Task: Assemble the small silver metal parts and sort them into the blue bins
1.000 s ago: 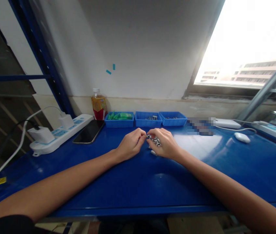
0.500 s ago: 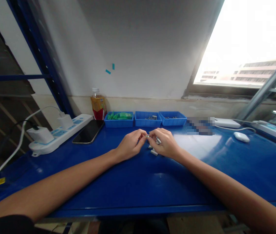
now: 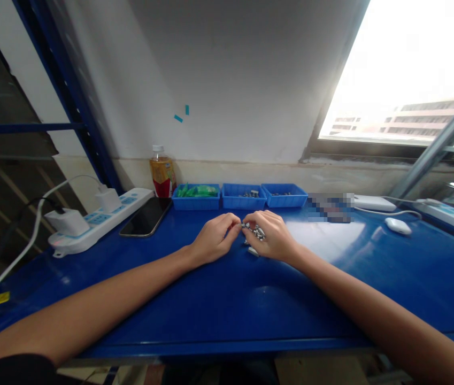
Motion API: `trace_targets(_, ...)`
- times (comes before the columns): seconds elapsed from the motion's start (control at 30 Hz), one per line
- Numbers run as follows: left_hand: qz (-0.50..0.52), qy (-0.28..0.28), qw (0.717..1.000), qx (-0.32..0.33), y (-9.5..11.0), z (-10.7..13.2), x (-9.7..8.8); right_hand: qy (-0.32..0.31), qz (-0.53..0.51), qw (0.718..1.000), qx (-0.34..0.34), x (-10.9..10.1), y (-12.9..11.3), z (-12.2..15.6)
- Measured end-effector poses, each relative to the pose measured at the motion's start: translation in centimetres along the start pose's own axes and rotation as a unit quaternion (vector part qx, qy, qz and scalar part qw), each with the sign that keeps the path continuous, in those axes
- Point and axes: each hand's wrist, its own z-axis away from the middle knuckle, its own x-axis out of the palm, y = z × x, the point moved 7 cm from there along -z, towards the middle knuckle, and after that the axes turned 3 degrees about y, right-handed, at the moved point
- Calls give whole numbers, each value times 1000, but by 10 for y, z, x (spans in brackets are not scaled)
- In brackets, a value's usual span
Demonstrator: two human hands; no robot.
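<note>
Over the middle of the blue table (image 3: 227,305), my left hand (image 3: 215,238) and my right hand (image 3: 271,235) meet fingertip to fingertip. A small silvery metal part (image 3: 243,225) shows between the pinched fingertips; its exact kind is too small to make out. My right thumb and forefinger are closed on it, and the left thumb and forefinger press together at its left side. Under and inside the curve of my right hand lie several small metal pieces (image 3: 253,251), partly hidden by the palm and fingers.
Three blue bins stand along the wall: the left bin (image 3: 197,203) with green bags, the middle bin (image 3: 244,202) and right bin (image 3: 285,201) with small metal parts. A phone (image 3: 146,216), power strip (image 3: 102,219) and drink bottle (image 3: 162,174) are left; a white earbud case (image 3: 397,225) lies right.
My fingertips have shifted slightly, with a small gap opening between the two hands' tips. More metal pieces show beneath my right hand. The bins and other objects stay put.
</note>
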Motion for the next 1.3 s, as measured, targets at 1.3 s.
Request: trace_targets(1.3, -12, 23, 999, 29, -3, -2, 1, -3, -27, 998, 53, 6, 12, -1)
